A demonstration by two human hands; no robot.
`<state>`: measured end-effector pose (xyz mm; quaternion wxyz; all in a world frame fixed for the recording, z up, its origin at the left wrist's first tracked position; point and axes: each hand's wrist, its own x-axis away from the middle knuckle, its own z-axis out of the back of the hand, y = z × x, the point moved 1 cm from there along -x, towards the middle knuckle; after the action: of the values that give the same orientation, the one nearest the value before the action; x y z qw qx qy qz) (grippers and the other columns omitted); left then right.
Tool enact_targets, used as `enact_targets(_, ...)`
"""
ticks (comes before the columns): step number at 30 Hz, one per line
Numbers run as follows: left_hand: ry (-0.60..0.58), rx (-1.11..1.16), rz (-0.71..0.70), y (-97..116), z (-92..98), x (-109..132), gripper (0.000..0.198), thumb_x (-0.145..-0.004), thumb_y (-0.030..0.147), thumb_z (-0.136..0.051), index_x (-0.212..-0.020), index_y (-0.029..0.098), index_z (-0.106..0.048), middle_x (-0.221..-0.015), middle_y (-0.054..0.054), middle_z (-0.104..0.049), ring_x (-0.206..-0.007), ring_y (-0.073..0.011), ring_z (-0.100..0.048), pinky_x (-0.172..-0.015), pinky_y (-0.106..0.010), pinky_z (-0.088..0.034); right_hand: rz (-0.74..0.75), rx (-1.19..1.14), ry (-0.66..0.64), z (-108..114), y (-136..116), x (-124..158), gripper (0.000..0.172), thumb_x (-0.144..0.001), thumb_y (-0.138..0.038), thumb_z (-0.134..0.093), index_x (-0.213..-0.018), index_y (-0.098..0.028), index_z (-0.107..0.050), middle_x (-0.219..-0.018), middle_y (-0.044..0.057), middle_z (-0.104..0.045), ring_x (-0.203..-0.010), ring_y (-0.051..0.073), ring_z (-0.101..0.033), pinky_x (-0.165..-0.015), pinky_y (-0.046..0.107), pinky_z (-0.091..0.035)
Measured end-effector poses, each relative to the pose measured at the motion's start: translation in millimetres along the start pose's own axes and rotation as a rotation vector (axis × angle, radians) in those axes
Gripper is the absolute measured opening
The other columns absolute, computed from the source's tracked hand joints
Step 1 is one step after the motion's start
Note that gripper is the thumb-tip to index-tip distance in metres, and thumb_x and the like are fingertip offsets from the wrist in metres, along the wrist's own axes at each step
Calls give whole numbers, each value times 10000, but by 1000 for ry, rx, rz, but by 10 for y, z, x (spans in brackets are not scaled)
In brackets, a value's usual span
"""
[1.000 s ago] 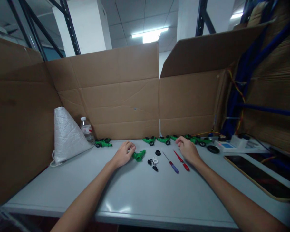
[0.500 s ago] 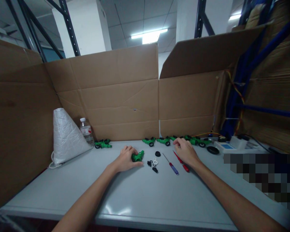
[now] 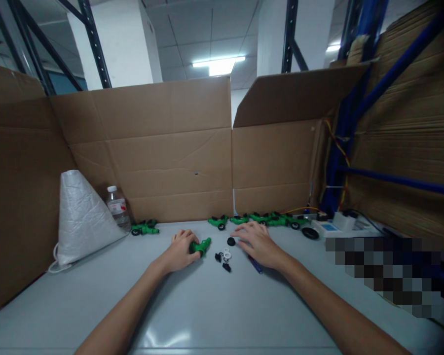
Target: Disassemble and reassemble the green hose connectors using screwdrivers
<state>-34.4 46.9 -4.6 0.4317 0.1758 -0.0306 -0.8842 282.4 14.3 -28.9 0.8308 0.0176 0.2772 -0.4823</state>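
Note:
My left hand is closed around a green toy car body at the table's middle. To the right, my right hand has its fingers spread over the table, close to a small black wheel. Under that palm lies a screwdriver with a purple-blue handle, its shaft hidden. The red screwdriver is covered by the hand and forearm. Between my hands lie white rings and small black parts.
Several green toy cars line the back edge; another toy car sits at back left. A silvery cone-shaped bag and a water bottle stand left. A power strip lies right, beside a black ring. Cardboard walls the back.
My right hand has moved left and nearer, from the red screwdriver to beside the black wheel. My left hand still holds the green car body. The camera view has shifted a little.

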Motion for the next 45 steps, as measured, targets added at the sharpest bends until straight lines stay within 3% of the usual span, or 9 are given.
enact_targets(13, -22, -22, 13, -79, -58, -45, 218, -902, 335, -575, -1058, 207, -658, -1143, -109, -663, -1120, -325, -540, -973, -447, -382, 56, -11, -59, -36, -112, -18, 337, -1021, -249, -521, -1288, -303, -719, -1302, 59, -710, -1238, 288, -508, -1133, 519, -276)
enact_targets(21, -46, -11, 52, -90, -40, -31, 184, -878, 319, -576, -1016, 203, -615, -1080, -95, -668, -1073, -319, -572, -943, -432, -376, 24, -29, -53, -91, -106, -25, 292, -1015, -232, -535, -1221, -274, -737, -1280, 65, -713, -1235, 286, -507, -1097, 484, -315)
enact_targets(30, -75, 15, 46, -80, -10, -43, 214, -904, 306, -561, -1079, 192, -607, -1111, -91, -676, -1098, -308, -572, -989, -452, -358, -29, -32, -4, -142, -94, -162, 112, -971, -164, -641, -960, -228, -732, -1061, 41, -729, -1100, 245, -544, -985, 411, -345)
enact_targets(45, -68, 18, 4, -107, -12, -49, 213, -927, 289, -567, -1123, 214, -600, -1147, -73, -684, -1103, -297, -586, -983, -435, -388, -20, -60, -8, -207, -24, -161, 66, -960, -175, -656, -949, -223, -699, -1022, 42, -726, -1071, 255, -548, -975, 417, -341)
